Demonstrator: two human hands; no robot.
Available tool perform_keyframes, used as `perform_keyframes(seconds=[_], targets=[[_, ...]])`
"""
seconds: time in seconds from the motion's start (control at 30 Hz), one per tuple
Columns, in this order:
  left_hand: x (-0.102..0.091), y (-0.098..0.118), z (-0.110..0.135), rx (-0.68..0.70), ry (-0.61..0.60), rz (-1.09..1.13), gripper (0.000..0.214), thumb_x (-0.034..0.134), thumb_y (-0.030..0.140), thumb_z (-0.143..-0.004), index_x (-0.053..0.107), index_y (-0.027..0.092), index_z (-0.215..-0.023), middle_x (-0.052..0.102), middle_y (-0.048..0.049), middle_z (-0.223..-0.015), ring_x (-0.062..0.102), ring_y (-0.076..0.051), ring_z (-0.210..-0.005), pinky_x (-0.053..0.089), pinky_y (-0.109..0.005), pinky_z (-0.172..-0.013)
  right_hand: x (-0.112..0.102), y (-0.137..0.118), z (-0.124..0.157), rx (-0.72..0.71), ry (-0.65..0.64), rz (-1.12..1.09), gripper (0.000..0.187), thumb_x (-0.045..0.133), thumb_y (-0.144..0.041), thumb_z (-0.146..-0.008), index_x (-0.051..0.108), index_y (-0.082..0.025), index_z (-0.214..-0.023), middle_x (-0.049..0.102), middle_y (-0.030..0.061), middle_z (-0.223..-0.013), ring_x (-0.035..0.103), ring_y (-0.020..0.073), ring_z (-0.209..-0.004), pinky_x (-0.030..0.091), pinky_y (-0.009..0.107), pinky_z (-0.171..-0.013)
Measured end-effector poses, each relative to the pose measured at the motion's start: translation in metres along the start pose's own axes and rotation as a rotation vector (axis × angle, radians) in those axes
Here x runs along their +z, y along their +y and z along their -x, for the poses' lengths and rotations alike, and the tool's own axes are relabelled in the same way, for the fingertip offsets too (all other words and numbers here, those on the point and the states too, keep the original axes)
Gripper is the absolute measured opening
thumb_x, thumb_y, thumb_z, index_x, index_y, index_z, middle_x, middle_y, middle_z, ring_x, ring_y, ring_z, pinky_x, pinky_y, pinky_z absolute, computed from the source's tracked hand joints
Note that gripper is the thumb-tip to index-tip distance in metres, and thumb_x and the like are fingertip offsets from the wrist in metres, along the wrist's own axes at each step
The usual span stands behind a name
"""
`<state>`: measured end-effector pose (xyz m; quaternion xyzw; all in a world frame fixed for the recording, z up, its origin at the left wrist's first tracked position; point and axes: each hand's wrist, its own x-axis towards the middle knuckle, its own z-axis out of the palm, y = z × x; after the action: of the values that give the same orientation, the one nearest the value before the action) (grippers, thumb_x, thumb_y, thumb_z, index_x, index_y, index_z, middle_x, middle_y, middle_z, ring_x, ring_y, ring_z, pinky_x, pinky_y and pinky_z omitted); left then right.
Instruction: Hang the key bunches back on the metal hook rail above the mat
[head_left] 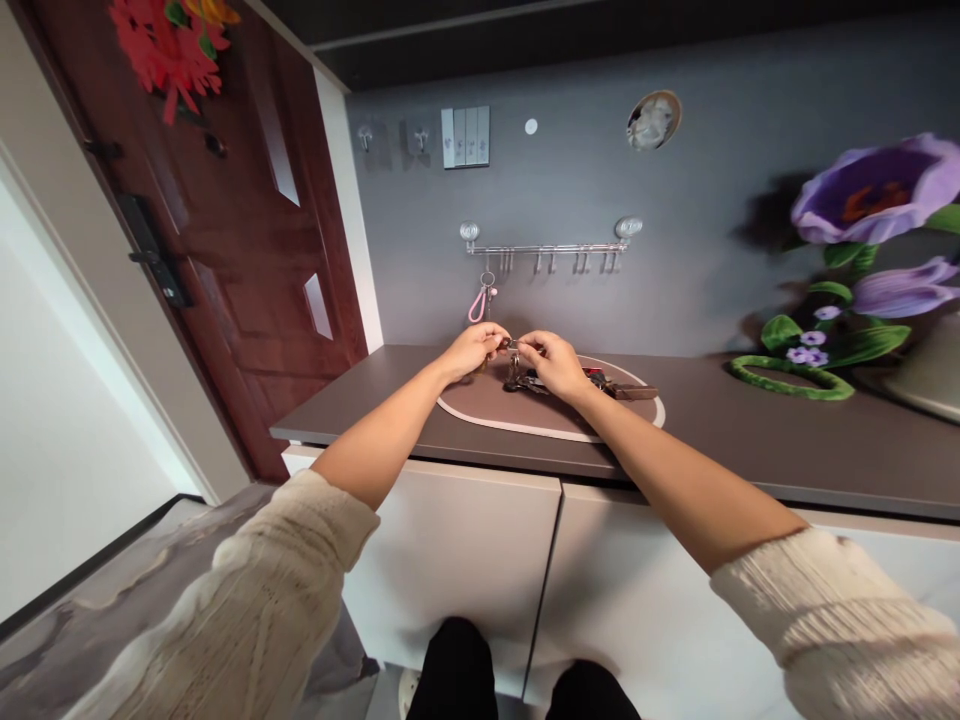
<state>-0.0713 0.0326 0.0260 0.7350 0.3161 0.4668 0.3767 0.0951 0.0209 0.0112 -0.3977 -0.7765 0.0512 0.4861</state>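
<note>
My left hand (478,350) and my right hand (556,364) are close together above the oval mat (487,410), thumbs and fingers pinched. Between their fingertips is a small metal key ring (513,345), gripped from both sides. Small brass-coloured pieces hang by the fingers of my left hand; their kind is hard to make out. Below and behind my right hand, a bunch of keys (534,382) lies on the mat, partly hidden by that hand. A brown strap-like piece (636,392) lies at the right end of the bunch.
On the wall behind, a clear hook rail (547,248) holds a pink loop keychain (478,304). Purple artificial flowers (874,200) stand at the right of the counter (705,440). A dark red door (255,250) is at the left. White cabinet doors (457,560) are below the counter.
</note>
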Motion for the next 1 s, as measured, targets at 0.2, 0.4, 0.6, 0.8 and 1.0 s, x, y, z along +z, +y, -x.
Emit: perform_keyframes(seconds=[0.2,0.4,0.6,0.8,1.0], targets=[[0.001,0.0013,0.0011,0.0,0.006,-0.025,0.01,0.044,0.016,-0.081,0.053,0.012,-0.084,0.053,0.0012,-0.066,0.047,-0.007,-0.057,0.037,-0.021,-0.059,0.0029,0.0033,0.0002,0.099,-0.064,-0.249,0.02,0.052,-0.036,-0.075,0.059,-0.017,-0.08,0.063,0.002,-0.075,0.055,0.0138,-0.068,0.043,0.028,-0.067],[0.0017,-0.0007,0.0012,0.045,0.057,-0.062,0.011,0.043,0.017,-0.081,0.053,0.012,-0.082,0.055,0.0003,-0.07,0.048,-0.007,-0.062,0.039,-0.021,-0.064,0.0034,0.0023,-0.0013,0.15,-0.074,-0.449,0.025,0.059,-0.04,-0.069,0.058,-0.016,-0.075,0.062,0.0024,-0.074,0.055,0.013,-0.067,0.044,0.028,-0.068],[0.001,-0.0021,0.0001,0.095,0.055,-0.11,0.009,0.046,0.015,-0.078,0.054,0.012,-0.081,0.057,-0.001,-0.075,0.051,-0.008,-0.07,0.039,-0.025,-0.075,0.0037,0.0017,-0.002,0.218,-0.043,-0.558,0.031,0.064,-0.044,-0.063,0.057,-0.016,-0.074,0.061,0.0015,-0.068,0.053,0.0116,-0.062,0.045,0.028,-0.064],[0.0002,-0.0022,-0.0013,0.116,0.097,-0.127,0.009,0.048,0.016,-0.077,0.054,0.012,-0.083,0.058,-0.0026,-0.081,0.052,-0.01,-0.076,0.04,-0.026,-0.078,0.0024,0.0019,-0.0023,0.257,-0.016,-0.617,0.035,0.066,-0.046,-0.06,0.057,-0.016,-0.074,0.06,0.001,-0.066,0.053,0.011,-0.061,0.045,0.027,-0.062],[-0.0009,-0.001,-0.0014,0.168,0.135,-0.189,0.013,0.054,0.023,-0.075,0.056,0.012,-0.08,0.059,-0.0025,-0.08,0.051,-0.01,-0.075,0.039,-0.026,-0.077,-0.0003,0.0,-0.0028,0.296,0.026,-0.612,0.036,0.067,-0.047,-0.059,0.058,-0.015,-0.074,0.059,0.0006,-0.062,0.049,0.0089,-0.055,0.043,0.025,-0.059]])
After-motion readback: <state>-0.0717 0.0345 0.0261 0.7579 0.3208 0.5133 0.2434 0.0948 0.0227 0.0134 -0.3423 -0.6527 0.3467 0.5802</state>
